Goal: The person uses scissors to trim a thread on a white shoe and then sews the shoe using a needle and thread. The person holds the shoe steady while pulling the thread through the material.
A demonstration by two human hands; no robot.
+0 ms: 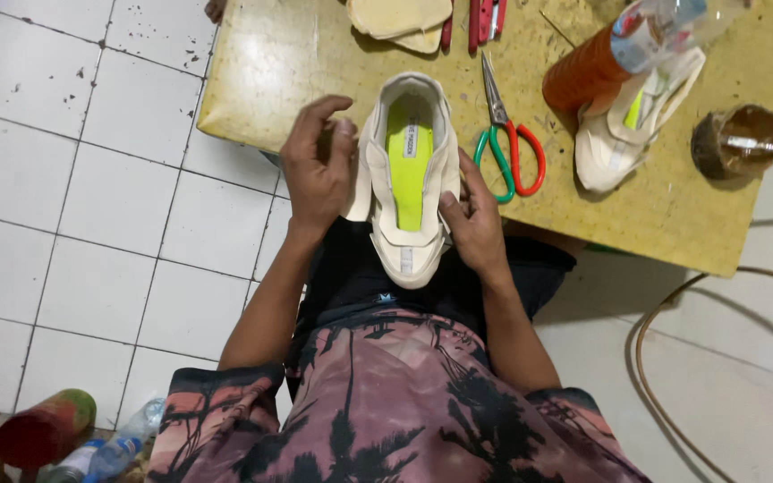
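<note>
Both hands clamp the cream shoe (409, 179) at the table (261, 80) edge: left hand (318, 165) and right hand (473, 217) squeeze its sides. Looks light and soft; sidewalls seem the best grip.

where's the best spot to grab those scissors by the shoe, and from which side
Take the scissors by the green and red loop handles, coming in from the near table edge on the right hand side. They lie flat on the yellow table with blades pointing away and the loops nearest the person, clear of the cream shoe, so a grip there probably avoids the blades.
</note>
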